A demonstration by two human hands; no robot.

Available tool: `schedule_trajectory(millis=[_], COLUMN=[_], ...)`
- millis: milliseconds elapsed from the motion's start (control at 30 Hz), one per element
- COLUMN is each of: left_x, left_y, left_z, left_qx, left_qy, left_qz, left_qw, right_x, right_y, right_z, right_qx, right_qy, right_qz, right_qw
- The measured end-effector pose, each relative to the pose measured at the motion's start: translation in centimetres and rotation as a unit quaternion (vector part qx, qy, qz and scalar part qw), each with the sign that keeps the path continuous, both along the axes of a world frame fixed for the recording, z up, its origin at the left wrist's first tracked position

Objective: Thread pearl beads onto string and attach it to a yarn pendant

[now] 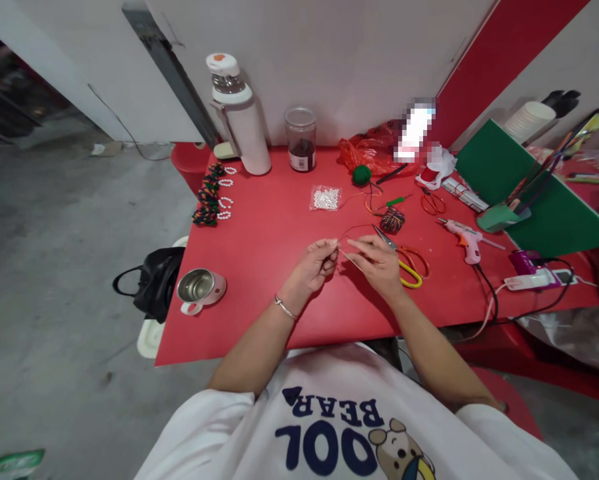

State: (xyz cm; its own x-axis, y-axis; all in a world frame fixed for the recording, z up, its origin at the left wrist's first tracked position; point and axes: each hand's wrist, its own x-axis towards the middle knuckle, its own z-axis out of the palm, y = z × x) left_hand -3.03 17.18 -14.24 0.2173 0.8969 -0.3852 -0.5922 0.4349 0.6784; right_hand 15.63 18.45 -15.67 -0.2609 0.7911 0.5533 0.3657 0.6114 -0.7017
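My left hand (pixel 320 263) is closed in a pinch on dark reddish yarn (pixel 348 233) in the middle of the red table. Close beside it on the right, my right hand (pixel 378 263) grips a thin pale needle-like rod (pixel 352 260), its tip at the left fingertips. The yarn runs toward a multicoloured yarn ball (pixel 392 220) just beyond the right hand. Scissors with yellow and orange handles (pixel 410 275) lie partly hidden by that hand. A bag of white beads (pixel 326 198) and a green yarn ball (pixel 362 175) sit farther back.
On the left stand a metal cup (pixel 214 288) and braided yarn pieces with bead loops (pixel 208 203). A white bottle (pixel 249 127) and a jar (pixel 300 143) are at the back. Rightward lie a glue gun (pixel 469 241), a power strip (pixel 529 281) and a green partition (pixel 554 200).
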Motion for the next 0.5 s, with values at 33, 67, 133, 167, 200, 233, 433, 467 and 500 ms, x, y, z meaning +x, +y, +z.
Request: schedule_trajectory(millis=[33,67,133,167,200,233,433,467,500], left_x=[0.1,0.2,0.2,0.2,0.2,0.2,-0.3,-0.5,-0.5], left_y=[0.0,-0.1,-0.1,-0.1,-0.1,-0.1,-0.1,-0.1,-0.1], left_z=[0.0,0.0,0.1,0.2,0.2,0.3,0.3,0.2,0.0], left_qx=[-0.006,-0.014,-0.027,-0.029,-0.028,-0.022,0.044,0.047,0.047], left_qy=[0.005,0.008,0.007,0.006,0.005,0.005,0.049,0.063,0.075], left_qz=[0.0,0.003,0.011,0.016,0.02,0.023,0.062,0.074,0.082], left_qw=[1.0,1.0,1.0,0.999,0.999,0.999,0.996,0.994,0.993], right_x=[-1.1,-2.0,-3.1,-3.5,-3.7,-3.9,-4.9,-5.1,-5.2], right_y=[0.3,0.5,0.9,1.1,1.3,1.6,4.1,4.5,4.8], right_z=[0.1,0.2,0.5,0.7,0.8,0.8,0.7,0.7,0.8], right_qx=[-0.005,-0.012,-0.03,-0.039,-0.051,-0.071,-0.265,-0.279,-0.29], right_qy=[0.022,0.036,0.049,0.056,0.069,0.089,0.259,0.276,0.289], right_qz=[0.008,0.01,0.011,0.011,0.012,0.011,0.019,0.025,0.028], right_qw=[1.0,0.999,0.998,0.998,0.996,0.993,0.928,0.919,0.912])
